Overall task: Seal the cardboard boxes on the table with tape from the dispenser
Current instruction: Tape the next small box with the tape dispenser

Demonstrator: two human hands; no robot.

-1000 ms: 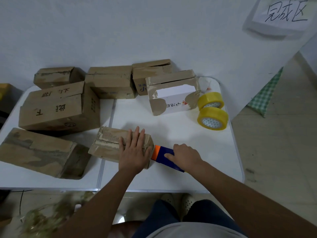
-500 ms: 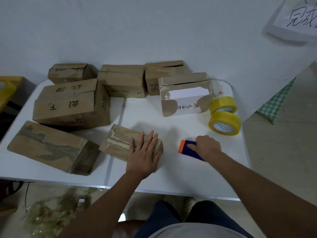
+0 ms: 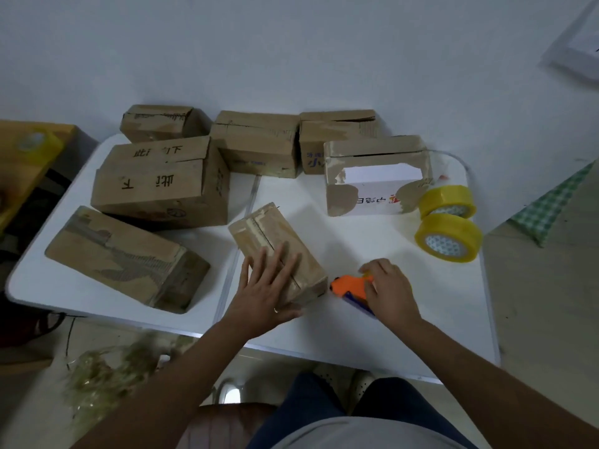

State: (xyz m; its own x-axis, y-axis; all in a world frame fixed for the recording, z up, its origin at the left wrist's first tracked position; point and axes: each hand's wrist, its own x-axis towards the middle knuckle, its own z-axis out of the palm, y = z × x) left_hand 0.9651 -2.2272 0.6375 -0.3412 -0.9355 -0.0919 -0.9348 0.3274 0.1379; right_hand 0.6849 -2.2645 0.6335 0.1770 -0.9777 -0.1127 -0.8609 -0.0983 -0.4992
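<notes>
Left hand (image 3: 265, 286) flat and open, pinning small box (image 3: 275, 251) at tabletop (image 3: 405, 332) centre, likely steadying its seam. Right hand (image 3: 389, 290) at 3 o'clock grips orange dispenser (image 3: 348, 284) beside the box. Other boxes (image 3: 162, 183) 10–12 o'clock; tape rolls (image 3: 449, 241) at 2.

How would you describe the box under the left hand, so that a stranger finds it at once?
Start at the white table and go to its front edge, near the middle. The small cardboard box lies there at a slant under the left hand. Unlike the other boxes, it stands alone, with an orange dispenser at its near end.
</notes>
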